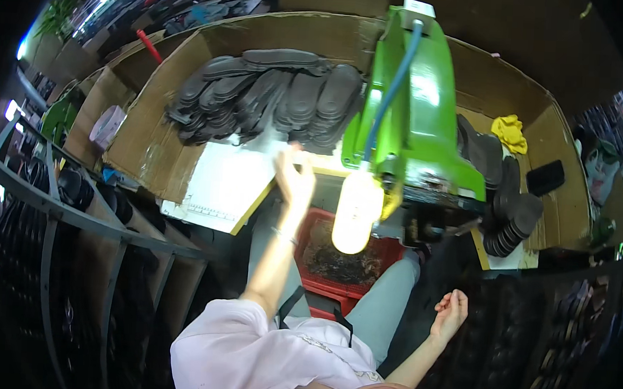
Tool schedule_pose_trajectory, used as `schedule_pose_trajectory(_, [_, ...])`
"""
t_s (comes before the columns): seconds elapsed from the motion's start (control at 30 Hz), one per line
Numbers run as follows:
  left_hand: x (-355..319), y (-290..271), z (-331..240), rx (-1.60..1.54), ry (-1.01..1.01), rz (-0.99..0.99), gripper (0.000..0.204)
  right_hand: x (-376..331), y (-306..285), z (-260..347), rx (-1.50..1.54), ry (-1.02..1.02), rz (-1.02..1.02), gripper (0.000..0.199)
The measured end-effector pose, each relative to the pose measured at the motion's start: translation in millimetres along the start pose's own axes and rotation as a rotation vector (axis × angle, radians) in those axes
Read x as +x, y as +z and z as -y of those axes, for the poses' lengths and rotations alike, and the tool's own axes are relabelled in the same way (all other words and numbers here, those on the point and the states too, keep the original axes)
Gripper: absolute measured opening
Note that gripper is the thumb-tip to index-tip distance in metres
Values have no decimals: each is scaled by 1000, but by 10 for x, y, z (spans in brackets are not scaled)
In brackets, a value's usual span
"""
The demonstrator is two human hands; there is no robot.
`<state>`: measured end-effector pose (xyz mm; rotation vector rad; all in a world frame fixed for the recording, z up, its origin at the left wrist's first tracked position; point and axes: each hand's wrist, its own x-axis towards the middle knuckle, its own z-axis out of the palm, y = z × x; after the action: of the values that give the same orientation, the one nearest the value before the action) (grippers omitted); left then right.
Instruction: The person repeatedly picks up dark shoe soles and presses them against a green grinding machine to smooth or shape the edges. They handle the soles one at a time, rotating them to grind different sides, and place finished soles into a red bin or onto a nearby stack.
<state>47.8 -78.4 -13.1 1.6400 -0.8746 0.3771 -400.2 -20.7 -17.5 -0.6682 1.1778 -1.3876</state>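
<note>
My left hand (297,178) reaches forward over the near edge of the bench, its thumb and fingers apart. Nothing shows in it, though strong lamp light washes it out. Just beyond its fingertips lies a pile of dark grey shoe soles (260,97), several stacks deep. My right hand (451,316) is off to the right, above the dark floor and away from the bench. Its fingers are curled in loosely, with no object visible in them. Between the hands stands a green machine (429,109), with a bright lamp (357,214) hanging at its front on a blue cable.
Cardboard walls (156,130) surround the bench, with a white board (221,179) on its left. Right of the machine are more stacked soles (514,219), a yellow cloth (510,133) and a black phone-like slab (545,178). A red bin (310,282) with dark scraps sits between my legs. Racks (112,233) flank me.
</note>
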Motion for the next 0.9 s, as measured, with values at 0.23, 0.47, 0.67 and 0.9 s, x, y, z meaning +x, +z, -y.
schedule_pose_trajectory(0.23, [1205, -402, 749, 706, -39, 316, 28, -206, 424, -336, -97, 166, 188, 6])
schedule_pose_trajectory(0.47, [378, -1732, 27, 333, 45, 276, 23, -406, 1058, -646, -150, 334, 415, 15])
schedule_pose_trajectory(0.67, [-229, -2363, -501, 73, 370, 651, 30, -511, 1655, -594, 241, 775, 613, 50])
schedule_pose_trajectory(0.9, [-733, -1514, -989, -909, -225, 577, 70, -675, 881, -373, 33, 391, 369, 39])
